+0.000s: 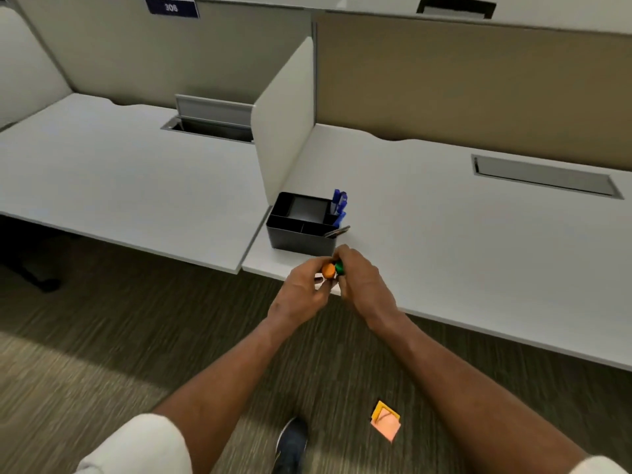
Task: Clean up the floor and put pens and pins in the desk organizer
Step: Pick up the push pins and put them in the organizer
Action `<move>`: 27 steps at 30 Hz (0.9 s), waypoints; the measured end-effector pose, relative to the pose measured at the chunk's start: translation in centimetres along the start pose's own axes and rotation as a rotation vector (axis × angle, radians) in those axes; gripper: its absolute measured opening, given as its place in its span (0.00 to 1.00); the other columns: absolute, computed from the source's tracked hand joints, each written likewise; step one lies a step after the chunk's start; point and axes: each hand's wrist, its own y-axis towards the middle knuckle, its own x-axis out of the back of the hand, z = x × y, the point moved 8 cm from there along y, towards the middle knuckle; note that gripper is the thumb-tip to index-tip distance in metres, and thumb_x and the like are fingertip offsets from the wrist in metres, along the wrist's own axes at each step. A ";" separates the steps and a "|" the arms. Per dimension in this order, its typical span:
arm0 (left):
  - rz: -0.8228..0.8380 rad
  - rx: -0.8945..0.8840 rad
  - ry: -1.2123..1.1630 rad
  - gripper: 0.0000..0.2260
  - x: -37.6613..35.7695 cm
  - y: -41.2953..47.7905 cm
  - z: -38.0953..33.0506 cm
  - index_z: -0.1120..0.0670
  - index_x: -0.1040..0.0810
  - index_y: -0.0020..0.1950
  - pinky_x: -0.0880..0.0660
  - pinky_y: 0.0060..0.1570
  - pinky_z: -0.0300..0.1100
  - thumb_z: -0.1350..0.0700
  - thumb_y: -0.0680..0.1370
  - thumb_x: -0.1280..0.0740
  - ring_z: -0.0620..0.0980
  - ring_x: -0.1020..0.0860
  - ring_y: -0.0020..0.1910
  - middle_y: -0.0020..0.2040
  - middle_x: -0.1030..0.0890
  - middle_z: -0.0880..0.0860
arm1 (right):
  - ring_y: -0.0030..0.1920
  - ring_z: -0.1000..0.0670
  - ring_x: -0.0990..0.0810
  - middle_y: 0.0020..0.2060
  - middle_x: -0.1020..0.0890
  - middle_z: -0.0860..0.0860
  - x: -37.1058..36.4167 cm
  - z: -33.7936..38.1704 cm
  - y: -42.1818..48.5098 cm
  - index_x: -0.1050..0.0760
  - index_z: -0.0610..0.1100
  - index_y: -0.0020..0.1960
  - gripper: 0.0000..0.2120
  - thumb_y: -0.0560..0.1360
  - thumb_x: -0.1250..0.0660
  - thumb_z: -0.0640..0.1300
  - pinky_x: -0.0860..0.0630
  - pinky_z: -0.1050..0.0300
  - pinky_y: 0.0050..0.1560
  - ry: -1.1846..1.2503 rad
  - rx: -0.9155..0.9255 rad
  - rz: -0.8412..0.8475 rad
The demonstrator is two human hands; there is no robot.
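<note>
Two pinches: left hand [300, 291] fingers hold an orange item [328, 270], right hand [363, 282] a green item [339, 267]. Release them low, directly above a free compartment of the desk organizer [301, 241].

on the white desk [478, 251], a black desk organizer [301, 239] near the front left corner; on the carpeted floor [102, 336], orange sticky notes [385, 420].

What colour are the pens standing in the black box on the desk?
Blue. The pens show clearly in the head view.
</note>
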 end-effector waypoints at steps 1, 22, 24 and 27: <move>-0.003 -0.006 0.007 0.17 0.7 0.9 0.5 0.51 0.25 0.67 0.24 0.62 0.37 0.57 0.78 0.31 0.43 0.22 0.59 0.60 0.20 0.48 | 0.45 0.52 0.24 0.49 0.22 0.51 -0.3 0.2 1.3 0.32 0.51 0.57 0.11 0.79 0.35 0.40 0.24 0.60 0.45 -0.005 -0.001 -0.004; 0.077 0.034 0.039 0.17 11.1 19.5 13.4 0.54 0.25 0.67 0.23 0.64 0.46 0.57 0.79 0.31 0.50 0.20 0.59 0.60 0.18 0.52 | 0.48 0.49 0.22 0.52 0.23 0.47 -7.9 2.9 24.4 0.33 0.47 0.59 0.12 0.79 0.34 0.38 0.22 0.56 0.52 0.131 -0.078 -0.095; 0.073 0.055 0.046 0.17 11.0 20.3 14.6 0.54 0.25 0.67 0.24 0.64 0.48 0.56 0.79 0.31 0.51 0.20 0.60 0.61 0.19 0.52 | 0.48 0.49 0.22 0.52 0.23 0.47 -8.8 2.6 25.5 0.32 0.46 0.58 0.11 0.79 0.34 0.38 0.22 0.57 0.51 0.151 -0.110 -0.098; 0.071 0.105 0.042 0.17 10.7 21.0 16.5 0.54 0.25 0.68 0.24 0.65 0.48 0.58 0.79 0.31 0.52 0.21 0.61 0.62 0.19 0.53 | 0.49 0.48 0.22 0.52 0.23 0.47 -10.3 2.1 26.6 0.32 0.45 0.58 0.10 0.80 0.36 0.38 0.22 0.56 0.50 0.164 -0.142 -0.089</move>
